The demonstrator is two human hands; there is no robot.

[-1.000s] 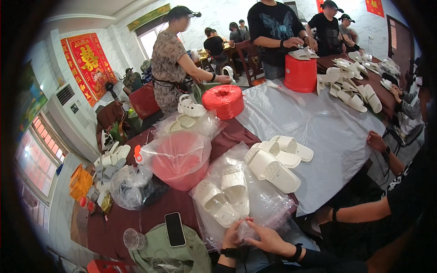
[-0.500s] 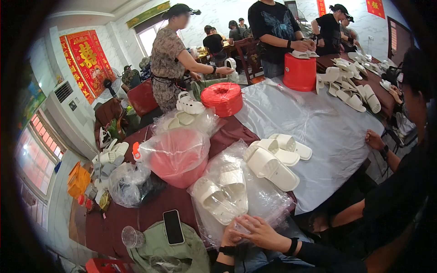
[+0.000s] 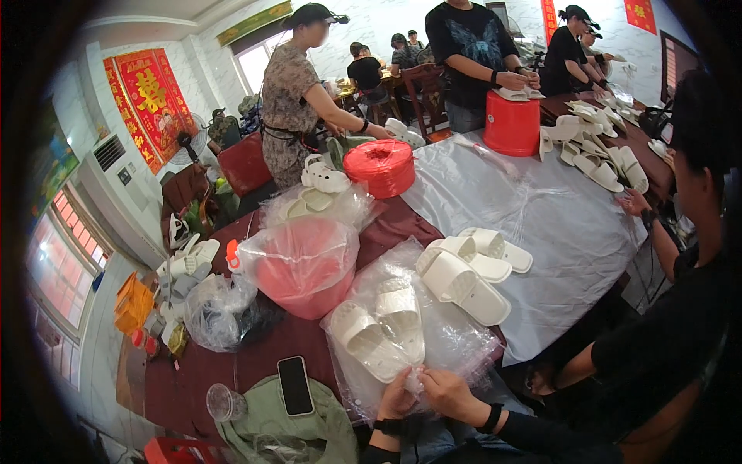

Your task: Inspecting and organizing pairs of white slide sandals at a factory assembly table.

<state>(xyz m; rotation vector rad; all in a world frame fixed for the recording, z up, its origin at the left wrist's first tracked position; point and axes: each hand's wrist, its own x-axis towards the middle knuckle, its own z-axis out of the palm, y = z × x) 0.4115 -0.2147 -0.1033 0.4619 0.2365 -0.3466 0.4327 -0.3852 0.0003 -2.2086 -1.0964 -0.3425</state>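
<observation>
A pair of white slide slippers (image 3: 360,334) lies side by side in front of me, covered at least partly by a clear plastic bag (image 3: 421,251). At the slippers' near ends, my left hand (image 3: 396,396) is closed on the bag's near edge. Just to its right, my right hand (image 3: 450,394) pinches the same film between thumb and fingers. More flat clear bags (image 3: 460,348) appear to lie beneath the pair. Two more pairs of white slides (image 3: 468,290) rest close by on the right, partly overlapping.
A plastic-covered pink tub (image 3: 301,263) and a red twine roll (image 3: 379,166) stand beyond. At left are a phone (image 3: 295,385), a green cloth (image 3: 263,410) and a plastic cup (image 3: 224,404). A co-worker (image 3: 657,332) sits at right; others stand behind the table.
My hands have drawn together at the bag's near edge, the right one going from spread fingers to a pinch. Across the table, a co-worker has lowered white clogs onto it.
</observation>
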